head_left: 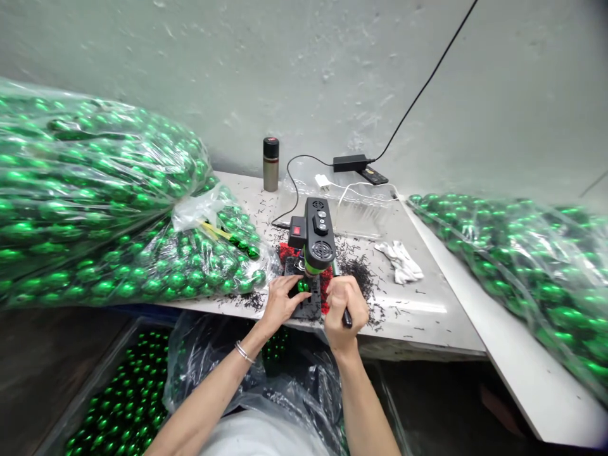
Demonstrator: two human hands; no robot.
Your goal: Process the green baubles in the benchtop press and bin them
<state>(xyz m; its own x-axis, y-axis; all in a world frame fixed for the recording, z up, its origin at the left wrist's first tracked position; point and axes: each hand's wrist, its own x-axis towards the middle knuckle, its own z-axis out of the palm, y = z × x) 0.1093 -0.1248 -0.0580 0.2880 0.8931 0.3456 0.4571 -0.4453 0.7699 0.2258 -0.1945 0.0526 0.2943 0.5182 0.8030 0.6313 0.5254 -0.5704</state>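
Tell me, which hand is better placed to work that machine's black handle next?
Probably the right hand: it is wrapped around the black handle. The left hand seems occupied, holding a green ball at the black machine.

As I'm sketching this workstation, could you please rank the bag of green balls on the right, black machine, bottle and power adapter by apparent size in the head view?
1. Bag on the right
2. Black machine
3. Bottle
4. Power adapter

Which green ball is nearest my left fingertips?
The lone ball beneath the black machine, between thumb and fingers of your left hand; the other balls lie massed together.
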